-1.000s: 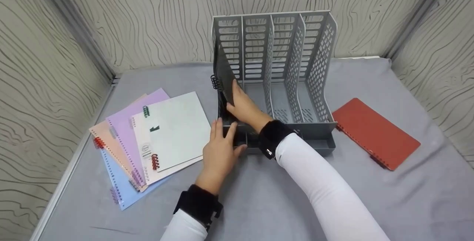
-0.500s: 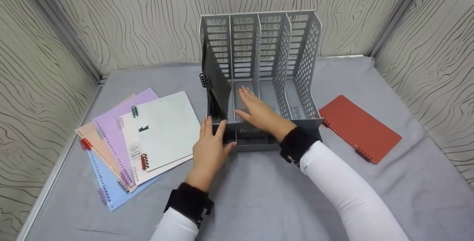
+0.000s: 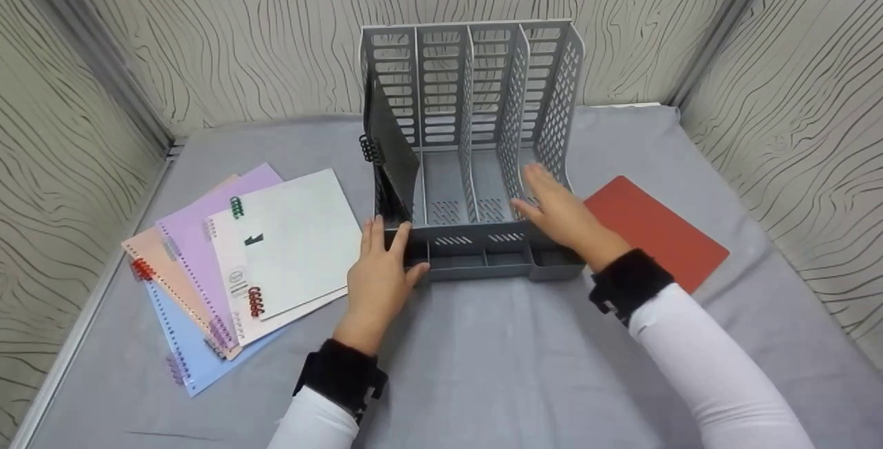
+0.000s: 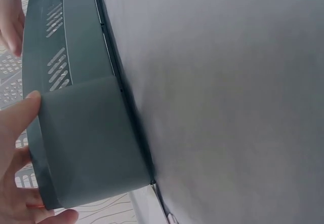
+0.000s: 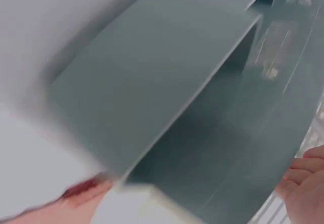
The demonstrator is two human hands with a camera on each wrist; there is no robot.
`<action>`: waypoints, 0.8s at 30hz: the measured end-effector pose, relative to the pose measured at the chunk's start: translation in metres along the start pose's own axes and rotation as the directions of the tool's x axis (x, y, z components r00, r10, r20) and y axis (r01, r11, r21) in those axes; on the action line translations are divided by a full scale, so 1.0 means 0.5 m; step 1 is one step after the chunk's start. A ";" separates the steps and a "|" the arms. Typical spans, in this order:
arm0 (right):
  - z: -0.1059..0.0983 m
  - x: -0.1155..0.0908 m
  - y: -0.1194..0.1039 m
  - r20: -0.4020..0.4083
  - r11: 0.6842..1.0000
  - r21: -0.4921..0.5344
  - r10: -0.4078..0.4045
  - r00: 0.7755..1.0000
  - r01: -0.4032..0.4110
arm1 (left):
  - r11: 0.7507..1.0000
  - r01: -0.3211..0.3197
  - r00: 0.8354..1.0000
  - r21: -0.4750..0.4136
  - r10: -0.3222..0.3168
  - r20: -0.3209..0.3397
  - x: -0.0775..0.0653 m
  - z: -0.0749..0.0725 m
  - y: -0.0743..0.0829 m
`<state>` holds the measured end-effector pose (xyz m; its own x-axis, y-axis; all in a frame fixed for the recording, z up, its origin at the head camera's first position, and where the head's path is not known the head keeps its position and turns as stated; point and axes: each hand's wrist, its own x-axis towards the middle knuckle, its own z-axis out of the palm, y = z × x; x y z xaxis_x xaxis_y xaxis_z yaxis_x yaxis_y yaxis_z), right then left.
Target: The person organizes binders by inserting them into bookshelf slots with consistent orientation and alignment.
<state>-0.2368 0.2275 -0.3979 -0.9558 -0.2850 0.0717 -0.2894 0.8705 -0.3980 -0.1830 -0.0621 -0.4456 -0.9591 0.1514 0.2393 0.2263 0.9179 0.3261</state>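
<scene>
A grey file organizer (image 3: 445, 183) with upright dividers and a front row of small bins stands on the cloth. In its leftmost slot a black ring-bound notebook (image 3: 393, 152) leans upright, its black rings poking out at the left. My left hand (image 3: 376, 273) holds the organizer's front left corner; in the left wrist view the thumb (image 4: 31, 100) lies on the bin's edge and fingers wrap past its end. Nothing is in my right hand (image 3: 559, 211), which hovers with straight fingers over the organizer's right slot.
On the left lie fanned ring-bound notebooks: a white one (image 3: 303, 249) on top, then purple (image 3: 252, 187), peach (image 3: 148, 245) and blue (image 3: 193, 366) ones. A red notebook (image 3: 662, 228) lies at the right, partly behind the right arm. Patterned wall panels (image 3: 276, 35) enclose the cloth-covered table (image 3: 483, 366).
My right hand has let go of the black notebook and moved right, across the slots. The left hand stays at the organizer's corner. The head view has turned slightly right.
</scene>
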 end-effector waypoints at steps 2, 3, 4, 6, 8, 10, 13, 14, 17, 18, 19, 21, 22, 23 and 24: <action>-0.016 -0.016 0.029 -0.011 0.999 0.017 0.041 0.999 -0.041 | 1.000 -0.005 1.000 0.006 0.005 0.002 0.000 0.000 -0.001; -0.023 -0.023 0.045 -0.020 0.998 0.025 0.065 0.998 -0.065 | 1.000 -0.007 1.000 0.006 0.007 0.005 0.000 0.000 -0.001; -0.030 -0.031 0.061 -0.030 0.995 0.035 0.091 0.995 -0.090 | 1.000 -0.007 1.000 0.002 0.007 0.006 0.000 0.000 -0.001; -0.040 -0.047 0.094 -0.050 0.991 0.044 0.128 0.990 -0.126 | 1.000 -0.004 1.000 -0.004 0.004 0.008 0.000 0.000 -0.001; -0.046 -0.063 0.126 -0.066 0.987 0.052 0.156 0.986 -0.153 | 1.000 -0.003 1.000 -0.009 0.003 0.004 0.000 0.000 -0.002; -0.047 -0.079 0.156 -0.068 0.982 0.057 0.182 0.981 -0.179 | 1.000 -0.003 1.000 -0.011 0.003 0.000 0.000 -0.001 -0.002; -0.041 -0.100 0.196 -0.018 0.969 0.046 0.244 0.970 -0.243 | 1.000 -0.004 1.000 -0.007 0.004 -0.002 0.001 -0.003 -0.003; -0.038 -0.107 0.208 0.009 0.963 0.035 0.267 0.964 -0.267 | 1.000 -0.005 1.000 -0.006 0.005 -0.003 0.001 -0.004 -0.003; -0.027 -0.125 0.244 0.110 0.943 -0.001 0.331 0.937 -0.333 | 1.000 -0.009 1.000 -0.002 0.009 -0.011 0.000 -0.004 -0.003; -0.023 -0.131 0.253 0.145 0.937 -0.008 0.347 0.927 -0.350 | 1.000 -0.011 1.000 0.000 0.011 -0.014 0.000 -0.004 -0.003; -0.019 -0.137 0.263 0.175 0.931 -0.014 0.363 0.915 -0.366 | 1.000 -0.012 1.000 0.002 0.012 -0.017 -0.001 -0.004 -0.003; -0.012 -0.149 0.279 0.227 0.917 -0.022 0.393 0.891 -0.399 | 1.000 -0.015 1.000 0.003 0.015 -0.018 -0.001 -0.003 -0.003; -0.009 -0.154 0.285 0.244 0.912 -0.026 0.404 0.882 -0.410 | 1.000 -0.015 1.000 0.005 0.015 -0.018 -0.002 -0.003 -0.002; -0.007 -0.158 0.290 0.256 0.907 -0.035 0.414 0.873 -0.420 | 1.000 -0.015 1.000 0.005 0.015 -0.016 -0.002 -0.003 -0.002; -0.006 -0.162 0.294 0.265 0.902 -0.045 0.424 0.866 -0.429 | 1.000 -0.015 1.000 0.006 0.015 -0.015 -0.002 -0.003 -0.002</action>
<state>-0.2022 0.3798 -0.4596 -0.9368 0.0161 -0.3495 0.1461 0.9257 -0.3490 -0.1822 -0.0637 -0.4446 -0.9529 0.1593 0.2579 0.2393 0.9176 0.3173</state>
